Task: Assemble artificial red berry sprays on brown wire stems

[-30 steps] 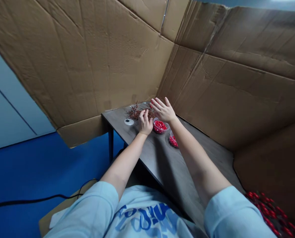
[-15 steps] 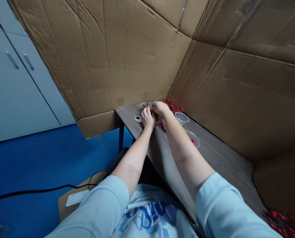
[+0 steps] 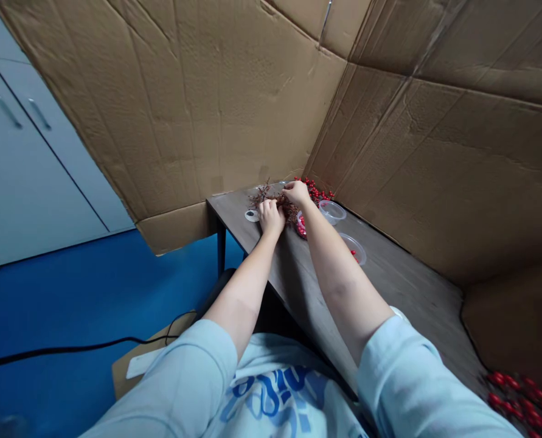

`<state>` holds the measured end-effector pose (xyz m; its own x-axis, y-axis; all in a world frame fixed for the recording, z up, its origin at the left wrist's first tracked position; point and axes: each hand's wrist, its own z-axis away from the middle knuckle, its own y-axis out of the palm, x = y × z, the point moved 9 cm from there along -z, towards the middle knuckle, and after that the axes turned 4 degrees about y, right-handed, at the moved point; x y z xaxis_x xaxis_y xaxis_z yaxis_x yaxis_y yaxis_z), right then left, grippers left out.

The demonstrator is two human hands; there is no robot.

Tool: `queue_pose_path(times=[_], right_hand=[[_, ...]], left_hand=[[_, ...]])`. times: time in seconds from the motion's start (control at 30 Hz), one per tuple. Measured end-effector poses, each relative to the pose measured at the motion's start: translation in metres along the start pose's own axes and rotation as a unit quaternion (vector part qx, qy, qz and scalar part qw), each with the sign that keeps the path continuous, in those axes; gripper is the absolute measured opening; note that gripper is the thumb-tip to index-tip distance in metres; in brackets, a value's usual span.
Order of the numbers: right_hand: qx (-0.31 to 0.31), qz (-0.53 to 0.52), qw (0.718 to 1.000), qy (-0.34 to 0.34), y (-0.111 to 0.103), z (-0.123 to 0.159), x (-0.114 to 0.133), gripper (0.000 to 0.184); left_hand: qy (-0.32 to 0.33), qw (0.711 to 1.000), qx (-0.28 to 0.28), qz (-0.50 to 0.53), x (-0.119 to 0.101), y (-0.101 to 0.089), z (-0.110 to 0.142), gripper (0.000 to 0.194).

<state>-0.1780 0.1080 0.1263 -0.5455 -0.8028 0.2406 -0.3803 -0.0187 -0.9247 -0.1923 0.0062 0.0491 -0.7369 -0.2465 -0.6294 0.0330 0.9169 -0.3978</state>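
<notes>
Brown twiggy stems (image 3: pixel 261 193) lie in a bunch at the far end of the dark wooden table (image 3: pixel 293 292). My left hand (image 3: pixel 271 218) is closed around part of the bunch, fingers curled over it. Just to its right, my right hand (image 3: pixel 297 193) is pinched at the upper side of the stems; whatever sits between its fingertips is too small to make out. Red berry sprigs (image 3: pixel 316 191) lie behind my right hand. A clear tub of red berries (image 3: pixel 301 225) is partly hidden by my right forearm.
Two more clear plastic tubs stand right of my forearm: one farther back (image 3: pixel 332 211), and a nearer one (image 3: pixel 355 248) holding some red berries. A white roll (image 3: pixel 252 215) lies left of my hands. Cardboard walls (image 3: pixel 252 109) enclose the table's far sides. More red berries (image 3: pixel 521 401) show at lower right.
My right hand shifts slightly against the stems, and the berry tub beside my forearm shows more. The view has tilted a little; both hands stay at the bunch.
</notes>
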Motion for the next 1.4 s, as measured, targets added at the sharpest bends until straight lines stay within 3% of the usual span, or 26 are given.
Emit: queue_pose_path(times=[0.2, 0.4, 0.63, 0.77, 0.9, 1.13, 1.4], right_hand=[[-0.034, -0.076, 0.995, 0.062, -0.010, -0.002, -0.025, 0.025], [-0.063, -0.163, 0.982, 0.075, -0.028, 0.003, -0.036, 0.020], [-0.052, -0.305, 0.943, 0.118, -0.042, 0.021, -0.049, 0.013], [-0.041, -0.386, 0.907, 0.162, -0.049, 0.041, -0.057, 0.008], [-0.038, -0.456, 0.866, 0.201, -0.056, 0.063, -0.065, 0.007], [-0.043, -0.545, 0.806, 0.227, -0.071, 0.101, -0.073, 0.014], [-0.094, -0.566, 0.791, 0.213, -0.108, 0.175, -0.103, 0.020]], left_hand=[[-0.011, 1.000, -0.005, -0.014, -0.002, -0.004, 0.003, 0.016], [0.000, 1.000, 0.011, 0.001, -0.005, -0.004, 0.005, 0.028], [0.057, 0.998, -0.005, 0.031, -0.022, -0.013, 0.013, 0.028], [0.110, 0.992, 0.013, 0.058, -0.040, -0.009, 0.019, 0.025], [0.146, 0.987, -0.004, 0.069, -0.052, -0.010, 0.023, 0.025], [0.201, 0.961, -0.064, 0.177, -0.081, -0.039, 0.035, 0.021], [0.237, 0.906, 0.008, 0.350, -0.139, -0.043, 0.033, 0.014]])
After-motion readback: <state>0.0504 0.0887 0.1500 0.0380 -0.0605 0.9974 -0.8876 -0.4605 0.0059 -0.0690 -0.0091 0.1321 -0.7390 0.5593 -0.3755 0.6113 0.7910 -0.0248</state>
